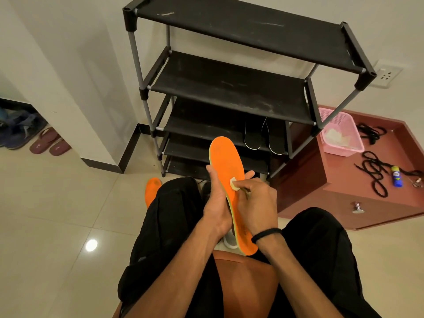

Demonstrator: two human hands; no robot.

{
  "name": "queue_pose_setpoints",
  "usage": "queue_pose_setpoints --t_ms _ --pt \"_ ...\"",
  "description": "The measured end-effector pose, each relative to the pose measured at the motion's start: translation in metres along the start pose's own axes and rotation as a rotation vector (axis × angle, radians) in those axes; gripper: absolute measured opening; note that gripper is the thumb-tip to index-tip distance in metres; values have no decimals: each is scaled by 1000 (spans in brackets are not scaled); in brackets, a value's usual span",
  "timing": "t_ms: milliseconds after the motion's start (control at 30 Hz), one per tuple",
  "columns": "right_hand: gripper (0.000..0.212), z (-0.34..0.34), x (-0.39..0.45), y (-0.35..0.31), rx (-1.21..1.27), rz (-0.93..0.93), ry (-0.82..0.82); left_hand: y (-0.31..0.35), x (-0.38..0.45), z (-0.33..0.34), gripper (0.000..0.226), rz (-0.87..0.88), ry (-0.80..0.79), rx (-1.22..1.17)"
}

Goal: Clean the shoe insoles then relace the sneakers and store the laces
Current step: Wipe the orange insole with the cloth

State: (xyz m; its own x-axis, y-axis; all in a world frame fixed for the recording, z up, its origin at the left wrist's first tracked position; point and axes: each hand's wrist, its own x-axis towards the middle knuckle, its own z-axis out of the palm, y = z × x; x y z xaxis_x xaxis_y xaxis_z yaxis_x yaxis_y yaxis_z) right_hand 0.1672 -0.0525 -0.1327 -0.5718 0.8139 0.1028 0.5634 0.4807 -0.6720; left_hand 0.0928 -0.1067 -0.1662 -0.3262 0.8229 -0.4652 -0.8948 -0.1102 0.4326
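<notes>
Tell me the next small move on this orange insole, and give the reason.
Probably stroke the small pale wipe up toward the toe. The right hand pinches it against the middle of the orange insole, which the left hand steadies from the side, and the whole front half lies uncovered ahead of it.

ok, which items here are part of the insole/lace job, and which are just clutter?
Job:
held orange insole
wipe in right hand
left hand
second orange insole
black laces
pink basket

Clutter:
maroon slippers
shoe rack
blue tube
</notes>
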Motion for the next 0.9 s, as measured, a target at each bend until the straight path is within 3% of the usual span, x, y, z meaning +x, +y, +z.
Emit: queue_pose_setpoints --t_ms 167,467,600,767,900 --pt "25 -6 -39 -7 81 -97 -130 6 6 -8 101 44 14 -52" --pt "26 5 4 -23 48 -102 25 -2 3 -4 90 4 -6 -55" --pt "30 8 30 -32 -44 -154 -59 1 1 -4 74 26 9 -134" --pt "34 -4 -8 -25 -20 -177 -148 14 4 -9 95 -14 -13 -190" --pt "34 -16 -47 -9 -12 -236 -135 14 8 -7 97 21 14 -210"
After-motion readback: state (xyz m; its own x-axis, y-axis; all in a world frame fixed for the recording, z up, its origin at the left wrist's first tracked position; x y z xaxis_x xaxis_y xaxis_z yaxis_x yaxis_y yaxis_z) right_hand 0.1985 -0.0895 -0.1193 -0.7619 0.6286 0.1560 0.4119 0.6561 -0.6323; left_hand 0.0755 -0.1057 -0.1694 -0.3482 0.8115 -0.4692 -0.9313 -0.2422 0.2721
